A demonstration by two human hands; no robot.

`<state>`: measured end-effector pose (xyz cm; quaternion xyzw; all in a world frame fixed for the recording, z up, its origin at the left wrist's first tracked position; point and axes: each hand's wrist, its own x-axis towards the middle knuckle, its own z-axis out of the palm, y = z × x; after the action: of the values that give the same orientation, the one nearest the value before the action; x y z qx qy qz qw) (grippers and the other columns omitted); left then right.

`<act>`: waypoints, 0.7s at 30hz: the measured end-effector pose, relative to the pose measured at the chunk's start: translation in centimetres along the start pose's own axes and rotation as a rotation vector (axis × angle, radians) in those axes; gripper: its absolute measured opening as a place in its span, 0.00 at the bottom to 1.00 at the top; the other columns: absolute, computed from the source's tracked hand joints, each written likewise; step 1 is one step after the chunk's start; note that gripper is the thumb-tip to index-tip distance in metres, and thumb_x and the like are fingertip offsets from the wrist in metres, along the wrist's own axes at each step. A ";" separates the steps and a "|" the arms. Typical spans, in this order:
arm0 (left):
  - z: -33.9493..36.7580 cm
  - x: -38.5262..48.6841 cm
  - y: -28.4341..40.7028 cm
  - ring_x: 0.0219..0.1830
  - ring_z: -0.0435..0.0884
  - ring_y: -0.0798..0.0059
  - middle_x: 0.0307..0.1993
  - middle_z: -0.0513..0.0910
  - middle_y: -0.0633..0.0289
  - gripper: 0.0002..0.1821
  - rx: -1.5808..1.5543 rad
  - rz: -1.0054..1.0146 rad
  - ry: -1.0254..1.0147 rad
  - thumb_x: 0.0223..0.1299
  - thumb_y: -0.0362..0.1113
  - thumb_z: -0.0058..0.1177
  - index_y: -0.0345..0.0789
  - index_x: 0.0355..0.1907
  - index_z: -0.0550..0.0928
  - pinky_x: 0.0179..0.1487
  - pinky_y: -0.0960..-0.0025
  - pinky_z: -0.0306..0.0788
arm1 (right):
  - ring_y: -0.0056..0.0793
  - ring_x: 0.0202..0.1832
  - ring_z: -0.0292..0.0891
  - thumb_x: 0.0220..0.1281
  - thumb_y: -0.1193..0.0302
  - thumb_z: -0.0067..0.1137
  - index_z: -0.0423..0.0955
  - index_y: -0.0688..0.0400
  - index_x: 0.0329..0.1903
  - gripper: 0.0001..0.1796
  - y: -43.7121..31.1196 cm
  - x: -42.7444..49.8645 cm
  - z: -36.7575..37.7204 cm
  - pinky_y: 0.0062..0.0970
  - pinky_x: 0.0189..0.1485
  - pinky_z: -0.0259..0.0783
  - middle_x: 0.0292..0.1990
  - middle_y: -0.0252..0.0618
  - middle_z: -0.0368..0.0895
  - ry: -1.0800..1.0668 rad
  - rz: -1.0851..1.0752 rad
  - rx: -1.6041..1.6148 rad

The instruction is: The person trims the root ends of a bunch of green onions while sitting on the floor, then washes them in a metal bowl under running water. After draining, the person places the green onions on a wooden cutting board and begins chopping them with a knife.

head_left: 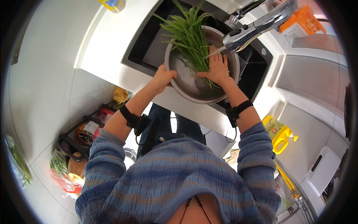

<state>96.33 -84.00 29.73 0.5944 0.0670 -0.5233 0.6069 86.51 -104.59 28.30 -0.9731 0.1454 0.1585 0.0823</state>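
A round stainless-steel basin (181, 81) is held over the black sink (153, 53). My left hand (162, 78) grips its near left rim, thumb on the inside. Long green leafy stalks (193, 39) lie in the basin, their leafy ends reaching past the far rim. Flat on the lower part of the stalks rests my right hand (216, 68), with thumb and fingers spread. Water (215, 52) runs from the chrome faucet (240, 39) onto the greens beside my right fingers. Some water shows in the basin's bottom.
White countertop (106, 53) borders the sink. An orange packet (302, 22) lies behind the faucet, and a yellow container (113, 4) stands at the far left. Below are a black crate (72, 140) of packaged food and a yellow jug (281, 137). A white board (323, 170) is at right.
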 end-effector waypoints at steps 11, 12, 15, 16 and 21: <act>0.4 -0.3 0.2 0.35 0.80 0.66 0.35 0.78 0.56 0.19 -0.028 -0.031 -0.027 0.46 0.25 0.48 0.30 0.45 0.73 0.34 0.60 0.79 | 0.48 0.57 0.61 0.39 0.54 0.73 0.63 0.64 0.56 0.44 -1.0 -0.3 -0.1 0.49 0.50 0.65 0.55 0.51 0.64 0.085 0.156 0.142; 0.6 -0.3 0.1 0.34 0.80 0.67 0.35 0.79 0.56 0.18 -0.029 -0.037 -0.013 0.46 0.25 0.48 0.30 0.45 0.74 0.34 0.61 0.78 | 0.50 0.56 0.62 0.40 0.56 0.72 0.63 0.64 0.55 0.42 -0.9 -0.2 0.2 0.48 0.50 0.66 0.54 0.51 0.65 0.072 0.133 0.208; 0.5 -0.2 0.0 0.34 0.80 0.68 0.35 0.79 0.57 0.18 -0.036 -0.037 -0.015 0.46 0.25 0.48 0.31 0.44 0.74 0.34 0.62 0.78 | 0.56 0.52 0.65 0.44 0.62 0.71 0.62 0.64 0.55 0.38 -0.8 0.1 0.9 0.47 0.50 0.66 0.50 0.54 0.67 0.161 0.012 0.396; 0.3 -0.1 0.1 0.34 0.80 0.68 0.34 0.79 0.57 0.17 -0.028 -0.035 -0.030 0.46 0.25 0.48 0.31 0.44 0.74 0.34 0.62 0.78 | 0.59 0.50 0.65 0.45 0.64 0.71 0.60 0.63 0.57 0.39 -0.7 0.2 0.9 0.46 0.51 0.66 0.50 0.56 0.68 0.175 0.002 0.434; -0.5 -0.1 0.5 0.34 0.80 0.67 0.35 0.78 0.57 0.19 -0.032 -0.037 -0.046 0.46 0.25 0.48 0.30 0.46 0.73 0.34 0.62 0.78 | 0.53 0.51 0.67 0.48 0.60 0.68 0.62 0.61 0.57 0.36 -0.6 -0.4 -0.8 0.46 0.52 0.63 0.50 0.54 0.68 0.185 0.115 0.299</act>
<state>96.95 -83.67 29.97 0.5711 0.0724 -0.5466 0.6081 86.55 -104.09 29.29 -0.9506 0.2296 0.0493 0.2029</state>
